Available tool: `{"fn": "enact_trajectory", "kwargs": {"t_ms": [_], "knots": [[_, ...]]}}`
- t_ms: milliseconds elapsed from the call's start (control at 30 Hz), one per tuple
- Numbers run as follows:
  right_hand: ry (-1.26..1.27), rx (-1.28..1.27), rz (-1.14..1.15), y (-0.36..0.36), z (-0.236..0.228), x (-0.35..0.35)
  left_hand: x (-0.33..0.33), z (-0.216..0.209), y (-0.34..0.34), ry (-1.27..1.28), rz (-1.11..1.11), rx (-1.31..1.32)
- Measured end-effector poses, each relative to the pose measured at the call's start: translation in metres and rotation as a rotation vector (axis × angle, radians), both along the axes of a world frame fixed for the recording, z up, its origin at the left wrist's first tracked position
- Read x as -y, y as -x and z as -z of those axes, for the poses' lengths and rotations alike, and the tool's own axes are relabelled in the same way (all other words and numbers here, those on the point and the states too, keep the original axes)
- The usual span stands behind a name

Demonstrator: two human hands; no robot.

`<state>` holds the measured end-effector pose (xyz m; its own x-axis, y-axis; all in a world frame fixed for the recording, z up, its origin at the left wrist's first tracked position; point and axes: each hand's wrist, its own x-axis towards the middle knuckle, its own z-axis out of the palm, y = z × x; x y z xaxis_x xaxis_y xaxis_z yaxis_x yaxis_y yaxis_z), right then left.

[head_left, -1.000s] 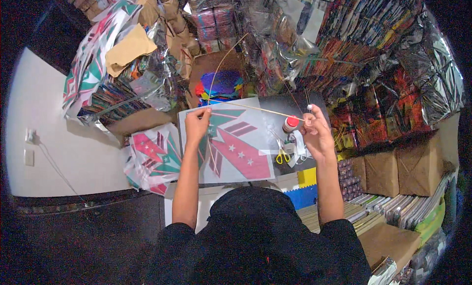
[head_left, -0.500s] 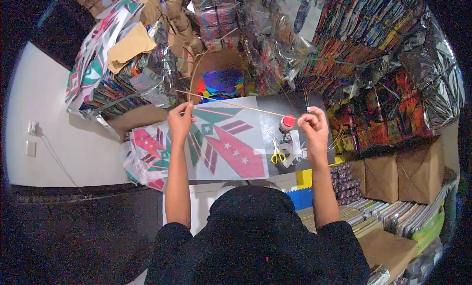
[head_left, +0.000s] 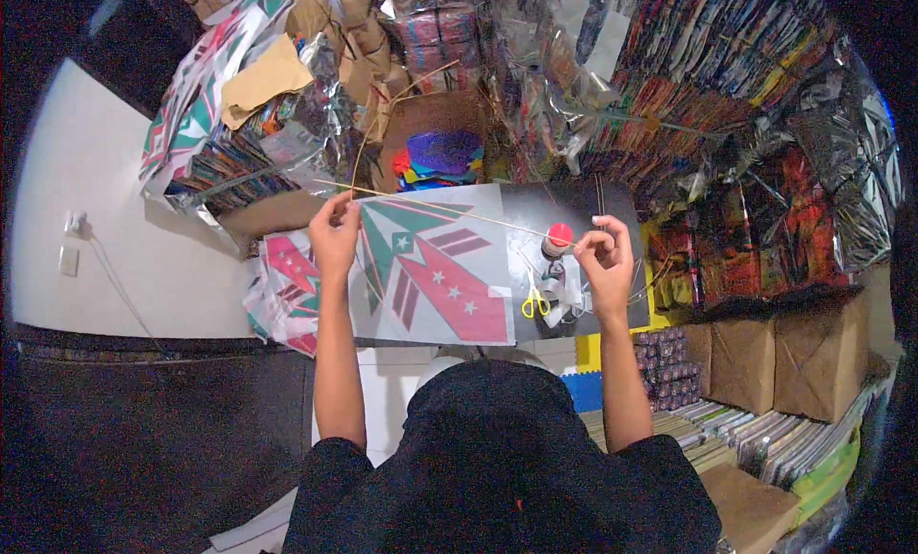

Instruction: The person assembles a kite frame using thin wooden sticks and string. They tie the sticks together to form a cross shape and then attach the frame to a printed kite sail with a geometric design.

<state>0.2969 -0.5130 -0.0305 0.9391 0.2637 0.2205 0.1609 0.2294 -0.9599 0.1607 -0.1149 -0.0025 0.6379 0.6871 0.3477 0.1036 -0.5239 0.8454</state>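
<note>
Between my hands stretches a thin, light bamboo-like stick point(head_left: 457, 212), slanting down to the right above the table. My left hand point(head_left: 334, 237) is closed in a pinch at its left part, and a short end sticks out past the fingers. A second thin, bowed strip point(head_left: 362, 138) rises from the same fingers toward the back. My right hand point(head_left: 602, 260) pinches the stick's right end between thumb and forefinger, other fingers raised. Below lies a white sheet point(head_left: 483, 215) printed with green and pink shapes and stars.
On the dark table point(head_left: 612, 202) stand a red-lidded jar point(head_left: 557, 237) and, nearer me, yellow-handled scissors point(head_left: 535, 304) beside white scraps. Wrapped stacks point(head_left: 660, 124) crowd the back and right. A box with coloured pieces point(head_left: 440, 160) sits behind the table. Brown packages point(head_left: 813, 344) stand at right.
My left hand has shifted slightly left along with the stick. The right hand has dropped a little and still pinches the end. The whole view has also shifted slightly.
</note>
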Motion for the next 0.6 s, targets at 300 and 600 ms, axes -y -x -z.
{"fn": "enact_trajectory", "kwargs": {"t_ms": [300,600], "knots": [[0.055,-0.087,-0.076,0.036,0.033,-0.006,-0.005,-0.005,0.016,-0.251,-0.087,-0.164],[0.085,-0.272,-0.033,0.102,0.056,-0.036,-0.054,0.031,0.031,-0.240,0.016,-0.226]]}}
